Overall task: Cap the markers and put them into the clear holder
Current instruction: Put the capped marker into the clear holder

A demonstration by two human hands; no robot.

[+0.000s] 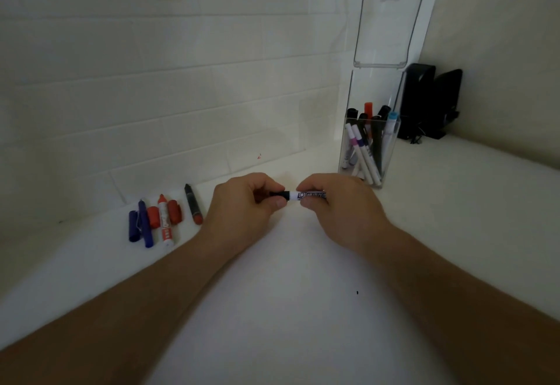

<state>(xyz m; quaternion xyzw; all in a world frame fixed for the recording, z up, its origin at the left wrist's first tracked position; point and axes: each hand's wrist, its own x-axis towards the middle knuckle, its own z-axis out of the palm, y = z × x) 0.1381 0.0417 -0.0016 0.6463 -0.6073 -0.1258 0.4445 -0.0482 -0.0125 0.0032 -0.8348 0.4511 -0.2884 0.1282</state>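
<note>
Above the white worktop point(288, 263), the left hand point(242, 206) has its fingers pinched on a black cap point(280, 194); the right hand point(339, 206) grips the white, black-printed marker point(306, 195), left of the clear plastic holder point(391, 154); push straight along the barrel until seated

Clear glossy plastic holder point(372, 154); matt white counter point(288, 293)

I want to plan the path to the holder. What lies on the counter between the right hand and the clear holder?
In the head view, nothing: only a short bare stretch of white counter separates the right hand from the clear holder.
</note>
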